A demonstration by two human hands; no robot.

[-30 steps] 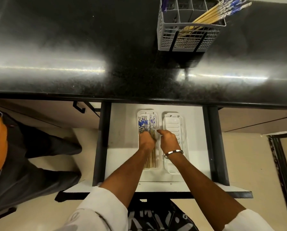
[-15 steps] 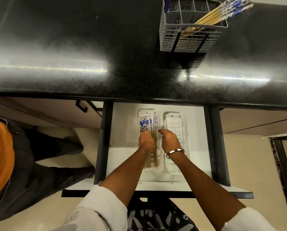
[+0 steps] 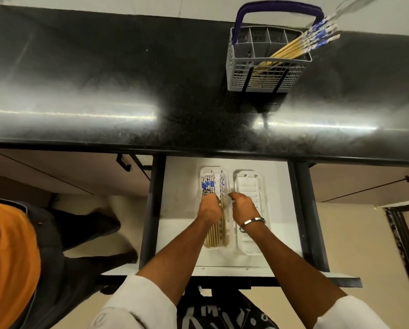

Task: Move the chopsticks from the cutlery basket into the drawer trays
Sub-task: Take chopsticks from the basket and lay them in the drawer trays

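A grey cutlery basket [image 3: 267, 67] with a blue handle stands on the black counter, with several blue-patterned chopsticks [image 3: 305, 43] leaning out to its right. Below, the white drawer [image 3: 175, 210] is pulled out and holds two white trays. The left tray [image 3: 213, 170] contains several chopsticks [image 3: 208, 186], patterned ends pointing away from me. My left hand [image 3: 209, 207] lies curled over these chopsticks at mid-length. My right hand [image 3: 242, 205], a metal bangle on its wrist, hovers over the gap between the trays, its curled fingertips close to the rightmost chopstick. The right tray [image 3: 248, 243] holds nothing.
The black counter [image 3: 103, 91] stretches wide to the basket's left. Another person in dark trousers and an orange top [image 3: 9, 245] stands at the left of the drawer. Dark drawer rails [image 3: 303, 210] flank the drawer, and cabinet fronts lie on both sides.
Both hands stay over the left tray, nearly where they were. The view has tilted up, so the basket's handle now shows. The person at the left has shifted slightly.
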